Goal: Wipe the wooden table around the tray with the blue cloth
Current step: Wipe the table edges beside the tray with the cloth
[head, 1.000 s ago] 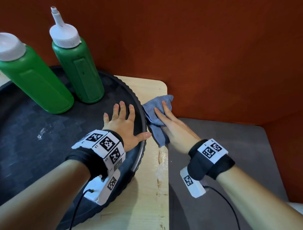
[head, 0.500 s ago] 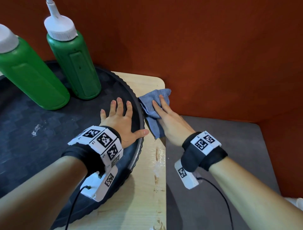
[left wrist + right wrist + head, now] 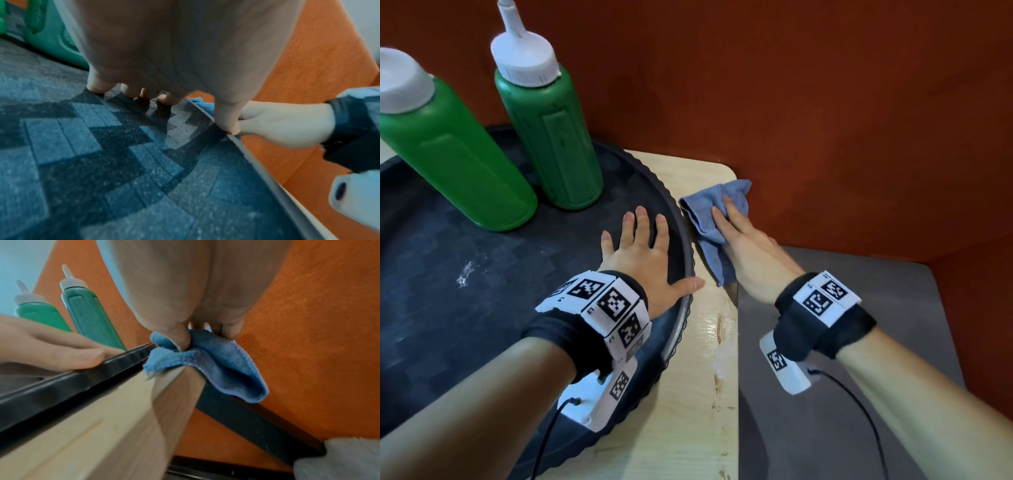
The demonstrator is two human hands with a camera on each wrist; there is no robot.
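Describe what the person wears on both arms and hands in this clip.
Both hands are bare: no gloves, no sleeves on the forearms. The left hand and the right hand each have a black fabric wristband carrying white blocks printed with black square fiducial markers. Under each wrist hangs a white camera housing, also marked, with a thin black cable trailing back along the arm.

Likely eatery booth: two green squeeze bottles (image 3: pixel 551 137) with white nozzle caps on round black non-slip serving tray (image 3: pixel 448 308) at 10 o'clock; small wooden table (image 3: pixel 688 411); grey padded seat (image 3: pixel 859 342) at 4 o'clock; orange-red textured wall (image 3: pixel 825 102) behind.
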